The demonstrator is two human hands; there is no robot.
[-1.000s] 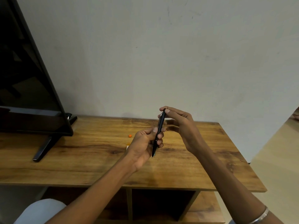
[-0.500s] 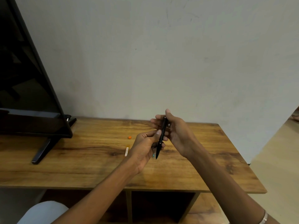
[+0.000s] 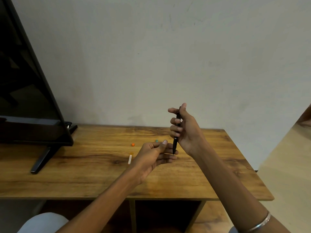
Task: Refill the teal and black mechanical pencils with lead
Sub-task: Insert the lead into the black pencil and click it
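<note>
The wall [image 3: 168,56] fills the upper frame, pale and scuffed. At upper left leans a dark screen [image 3: 25,81], its stand foot [image 3: 41,159] resting on the bench [image 3: 84,174], which spans the middle of the frame; open shelves show under it at the bottom.

My right hand [image 3: 184,130] is raised at centre right, above the bench's far edge. Its fingers are curled round the black pencil [image 3: 176,132], thumb up at the top end, holding it nearly upright with the tip down. A bangle [image 3: 260,223] sits on that wrist at lower right.

My left hand [image 3: 154,154] is just below and left of it, palm turned up, fingers loosely spread, thumb bent over them; it grips nothing I can see. The pencil's tip comes down right at my left fingertips [image 3: 174,153]; whether it touches them I cannot tell.

On the bench, left of my left hand, lies a small white tube [image 3: 130,159]. Further back sit an orange cap [image 3: 133,144] and, beside my left thumb, a teal cap [image 3: 156,141]. The teal pencil I cannot see.
</note>
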